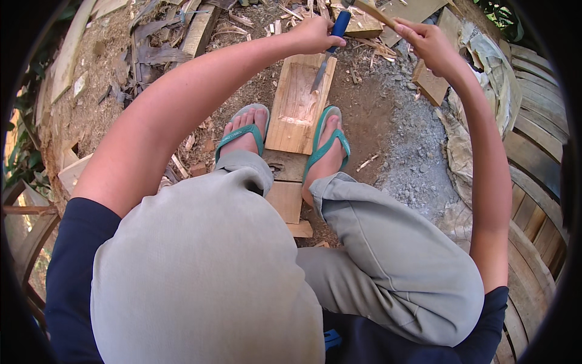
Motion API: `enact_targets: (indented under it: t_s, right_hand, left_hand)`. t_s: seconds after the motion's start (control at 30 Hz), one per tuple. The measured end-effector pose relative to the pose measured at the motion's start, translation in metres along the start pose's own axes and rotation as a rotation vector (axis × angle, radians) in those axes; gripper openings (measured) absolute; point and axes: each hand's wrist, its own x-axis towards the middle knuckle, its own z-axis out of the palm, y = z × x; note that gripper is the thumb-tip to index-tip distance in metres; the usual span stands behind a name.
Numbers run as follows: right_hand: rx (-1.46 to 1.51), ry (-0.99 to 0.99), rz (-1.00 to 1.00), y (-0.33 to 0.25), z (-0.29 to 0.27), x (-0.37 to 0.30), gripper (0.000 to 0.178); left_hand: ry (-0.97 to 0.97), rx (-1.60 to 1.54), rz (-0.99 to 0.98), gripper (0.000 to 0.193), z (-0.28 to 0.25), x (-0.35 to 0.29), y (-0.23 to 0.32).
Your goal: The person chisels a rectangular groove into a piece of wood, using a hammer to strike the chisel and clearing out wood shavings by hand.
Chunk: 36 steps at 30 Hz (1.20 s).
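Observation:
My left hand (314,35) is closed round a chisel (341,23) with a blue handle. The chisel slants down, its metal blade meeting a pale wooden block (292,136) near the right side of a shallow carved hollow. Rough, lighter chipped wood shows at the near end of that hollow. Up and to the right, my right hand (429,47) grips a hammer (371,10) by its wooden handle. The hammer's head is beside the top of the chisel handle, partly cut off by the picture's upper edge; whether they touch I cannot tell.
My feet in green sandals (247,132) flank the block. Under its near end lie more wood pieces (284,200). Shavings and offcuts litter the ground, with grey rubble (418,164) and a crumpled sheet (494,73) to the right. Curved wooden slats (536,145) stand at far right.

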Motion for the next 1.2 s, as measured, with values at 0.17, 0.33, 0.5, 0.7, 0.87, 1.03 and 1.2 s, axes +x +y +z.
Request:
enact_targets:
  t_s: [0.17,0.33,0.5,0.7,0.87,1.03,1.2]
  right_hand:
    - [0.078,0.032,0.127,-0.023,-0.007,-0.018,0.046]
    - [0.049,0.235,-0.118,0.012,0.014,-0.008,0.047]
    - [0.009,-0.066,0.108,-0.024,-0.015,-0.023,0.049]
    - [0.18,0.198,-0.1,-0.011,0.007,-0.023,0.046]
    - [0.23,0.366,-0.15,0.008,0.029,-0.021,0.044]
    - [0.238,0.102,0.032,-0.008,0.026,-0.023,0.046]
    - [0.163,0.048,0.135,-0.019,0.01,-0.023,0.049]
  left_hand:
    - [-0.018,0.009,0.025,0.041,0.003,-0.001,-0.001]
    - [-0.048,-0.027,-0.011,0.041,0.009,0.003,0.007]
    - [0.005,0.066,-0.011,0.045,0.003,-0.001,-0.006]
    - [-0.006,0.083,-0.078,0.048,0.011,0.001,-0.005]
    - [0.022,-0.03,-0.003,0.049,0.008,-0.004,-0.002]
    - [-0.004,-0.01,-0.028,0.047,0.002,-0.003,-0.009]
    - [-0.018,0.012,-0.054,0.045,0.006,0.0,-0.005]
